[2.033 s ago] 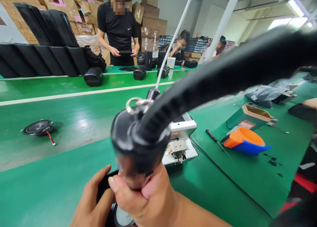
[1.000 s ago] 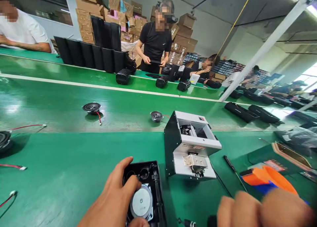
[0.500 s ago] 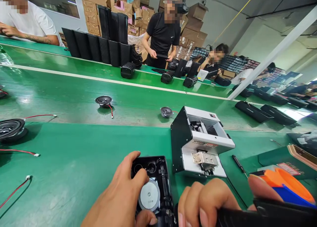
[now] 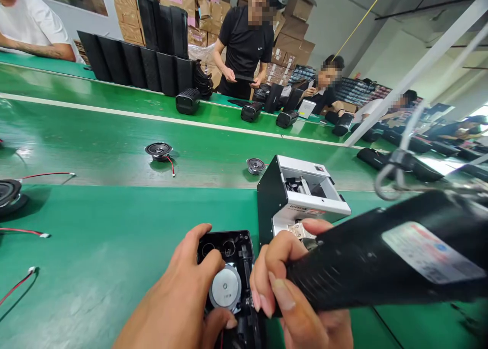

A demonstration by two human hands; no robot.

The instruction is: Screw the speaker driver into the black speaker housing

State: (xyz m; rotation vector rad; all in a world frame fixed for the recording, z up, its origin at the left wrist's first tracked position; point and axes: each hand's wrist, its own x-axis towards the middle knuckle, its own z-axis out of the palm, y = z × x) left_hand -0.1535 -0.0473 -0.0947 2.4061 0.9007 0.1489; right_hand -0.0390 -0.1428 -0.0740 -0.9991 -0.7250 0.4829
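- The black housing [image 4: 229,267] is pinned flat on the green table [image 4: 95,267] at the near edge, its long axis running away from the viewer.
- The left hand [image 4: 179,303] is laid over its left side, fingers [image 4: 204,265] spread and pressed on the rim, thumb curled beside the round silver speaker back [image 4: 225,287] seated inside.
- The right hand [image 4: 301,298] is wrapped tight around the black driver [image 4: 381,262], fingers pressed together on the grip.
- The driver is held slanted, tail up to the right, nose down to the left; the tip is seen just right of the speaker back, at the housing's right edge.
- Contact between tip and housing cannot be told.
- The right hand is the nearer one to that edge.
- The screw feeder [image 4: 297,196] stands just behind the right hand, crowding that side; open table is left to the left.
- Two loose speakers [image 4: 159,150] lie well apart on the belt beyond.
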